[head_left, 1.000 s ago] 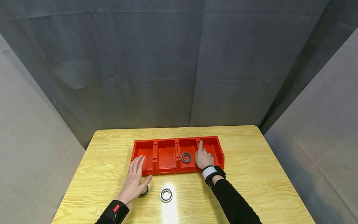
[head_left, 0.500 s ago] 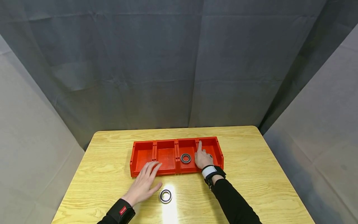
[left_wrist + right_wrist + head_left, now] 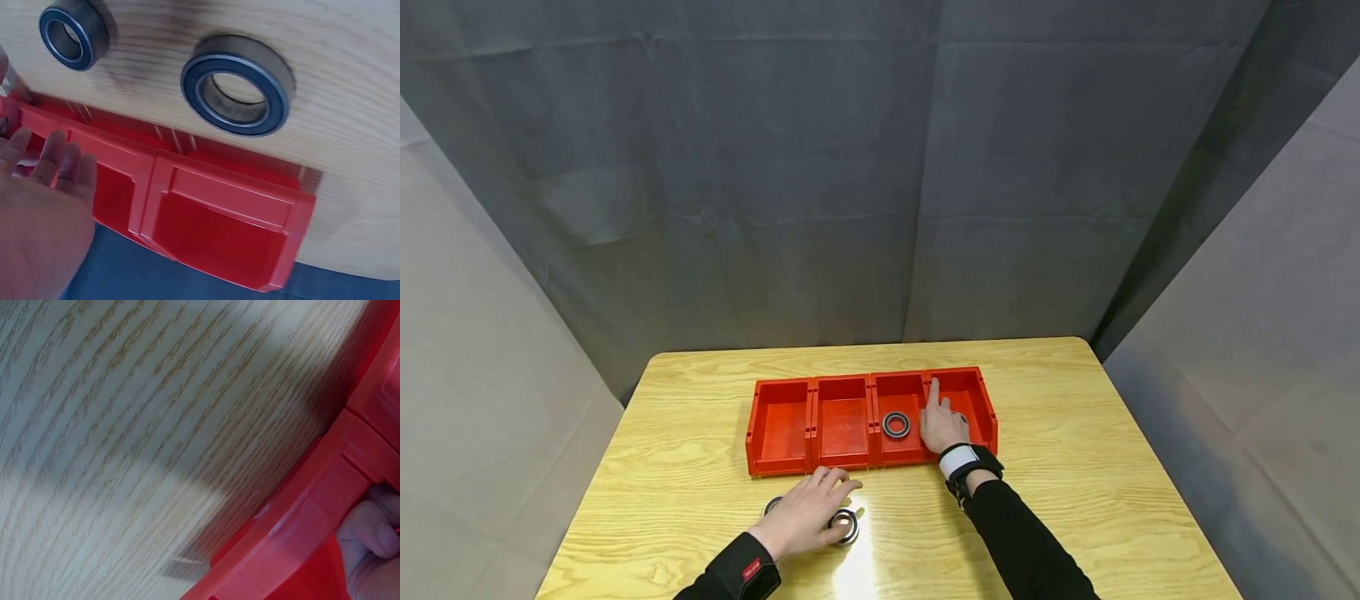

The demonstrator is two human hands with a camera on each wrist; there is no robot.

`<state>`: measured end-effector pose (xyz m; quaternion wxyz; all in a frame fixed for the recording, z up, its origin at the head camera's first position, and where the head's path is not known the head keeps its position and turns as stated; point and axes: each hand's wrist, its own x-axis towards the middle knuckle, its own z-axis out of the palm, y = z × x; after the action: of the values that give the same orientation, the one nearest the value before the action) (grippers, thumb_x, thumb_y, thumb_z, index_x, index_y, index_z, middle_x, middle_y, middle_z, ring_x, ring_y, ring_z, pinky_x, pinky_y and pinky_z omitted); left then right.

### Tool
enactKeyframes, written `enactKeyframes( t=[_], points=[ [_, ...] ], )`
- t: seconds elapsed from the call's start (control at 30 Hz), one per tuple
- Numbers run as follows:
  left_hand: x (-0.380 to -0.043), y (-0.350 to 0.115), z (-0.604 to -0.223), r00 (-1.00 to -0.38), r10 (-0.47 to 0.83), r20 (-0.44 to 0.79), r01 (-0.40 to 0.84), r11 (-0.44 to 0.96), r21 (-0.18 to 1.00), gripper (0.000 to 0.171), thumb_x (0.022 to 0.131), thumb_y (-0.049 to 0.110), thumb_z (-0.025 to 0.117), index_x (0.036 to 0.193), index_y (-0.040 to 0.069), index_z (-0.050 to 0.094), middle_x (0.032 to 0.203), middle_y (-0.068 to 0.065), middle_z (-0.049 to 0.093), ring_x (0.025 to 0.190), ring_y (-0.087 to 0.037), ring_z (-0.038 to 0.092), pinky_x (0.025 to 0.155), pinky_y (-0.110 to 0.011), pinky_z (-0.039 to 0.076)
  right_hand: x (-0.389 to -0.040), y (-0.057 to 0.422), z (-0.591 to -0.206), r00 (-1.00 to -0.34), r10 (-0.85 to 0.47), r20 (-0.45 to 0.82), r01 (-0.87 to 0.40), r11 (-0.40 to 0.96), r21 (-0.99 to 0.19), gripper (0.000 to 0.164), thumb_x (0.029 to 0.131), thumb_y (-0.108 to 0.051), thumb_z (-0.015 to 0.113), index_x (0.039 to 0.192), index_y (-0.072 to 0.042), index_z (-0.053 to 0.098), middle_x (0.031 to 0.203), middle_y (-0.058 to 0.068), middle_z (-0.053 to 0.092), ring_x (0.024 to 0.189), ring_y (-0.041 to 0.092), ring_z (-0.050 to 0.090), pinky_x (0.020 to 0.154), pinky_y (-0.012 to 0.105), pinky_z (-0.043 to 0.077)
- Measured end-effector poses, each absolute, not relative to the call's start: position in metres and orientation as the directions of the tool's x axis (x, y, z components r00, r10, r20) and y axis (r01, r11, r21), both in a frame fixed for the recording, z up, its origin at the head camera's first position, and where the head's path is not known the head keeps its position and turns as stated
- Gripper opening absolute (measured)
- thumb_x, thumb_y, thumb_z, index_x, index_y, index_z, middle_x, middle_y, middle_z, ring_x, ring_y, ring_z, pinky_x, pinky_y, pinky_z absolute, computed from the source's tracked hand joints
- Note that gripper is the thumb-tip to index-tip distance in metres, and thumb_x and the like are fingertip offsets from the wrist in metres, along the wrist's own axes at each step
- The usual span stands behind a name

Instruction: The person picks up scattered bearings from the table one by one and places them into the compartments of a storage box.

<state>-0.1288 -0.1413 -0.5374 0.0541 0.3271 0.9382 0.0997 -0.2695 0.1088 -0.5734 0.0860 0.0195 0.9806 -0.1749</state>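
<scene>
My left hand (image 3: 805, 517) hovers over the table with its fingers loosely bent, holding nothing. Beneath its thumb lies a ball bearing (image 3: 844, 533); a second bearing (image 3: 772, 503) is mostly hidden behind the hand. In the left wrist view that second bearing (image 3: 237, 87) lies flat, and the one near the thumb (image 3: 72, 37) is further off. My right hand (image 3: 943, 425) grips the divider of the red tray (image 3: 842, 458) beside the rightmost compartment, index finger straight along it. Curled fingers (image 3: 369, 531) show in the right wrist view. Another bearing (image 3: 897, 425) sits in the third compartment.
A small dark edge (image 3: 964, 417) shows beside the right hand in the rightmost compartment; what it is I cannot tell. The light wooden table (image 3: 685, 433) surrounds the tray. A grey cloth (image 3: 775, 183) hangs behind, with pale panels on both sides.
My left hand has moved right, from above the left bearing to above the right one. The right hand has kept its place on the tray.
</scene>
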Motion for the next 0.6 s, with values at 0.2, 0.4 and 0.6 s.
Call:
enactKeyframes(
  t=[0.2, 0.4, 0.6],
  points=[
    [-0.1286, -0.1369, -0.5379, -0.736, 0.674, -0.059, 0.653, 0.73, 0.202, 0.054, 0.091, 0.036, 0.073, 0.138, 0.018, 0.056, 0.126, -0.002, 0.057, 0.111, -0.02, 0.053, 0.094, -0.037, 0.053, -0.2708, 0.109, -0.5737, -0.982, 0.012, -0.188, 0.077, 0.937, -0.341, 0.073, 0.104, -0.029, 0.053, 0.161, -0.01, 0.012, 0.135, 0.027, 0.057, 0.07, 0.036, 0.06, 0.087, 0.057, 0.056],
    [-0.1292, -0.1353, -0.5405, -0.716, 0.694, -0.083, 0.674, 0.717, 0.181, 0.052, 0.088, 0.033, 0.076, 0.135, 0.022, 0.057, 0.124, -0.002, 0.057, 0.107, -0.019, 0.053, 0.085, -0.031, 0.053, -0.2702, 0.1087, -0.5727, -0.982, 0.011, -0.19, 0.076, 0.937, -0.34, 0.074, 0.103, -0.03, 0.054, 0.161, -0.01, 0.013, 0.131, 0.027, 0.058, 0.07, 0.036, 0.061, 0.087, 0.057, 0.056],
    [-0.1298, -0.1341, -0.5425, -0.705, 0.704, -0.092, 0.688, 0.709, 0.157, 0.05, 0.086, 0.031, 0.078, 0.131, 0.022, 0.059, 0.119, -0.001, 0.056, 0.1, -0.017, 0.052, 0.08, -0.026, 0.052, -0.2708, 0.1094, -0.572, -0.98, 0.012, -0.198, 0.08, 0.937, -0.34, 0.074, 0.103, -0.03, 0.054, 0.162, -0.01, 0.012, 0.132, 0.026, 0.058, 0.068, 0.034, 0.059, 0.084, 0.055, 0.057]
  ],
)
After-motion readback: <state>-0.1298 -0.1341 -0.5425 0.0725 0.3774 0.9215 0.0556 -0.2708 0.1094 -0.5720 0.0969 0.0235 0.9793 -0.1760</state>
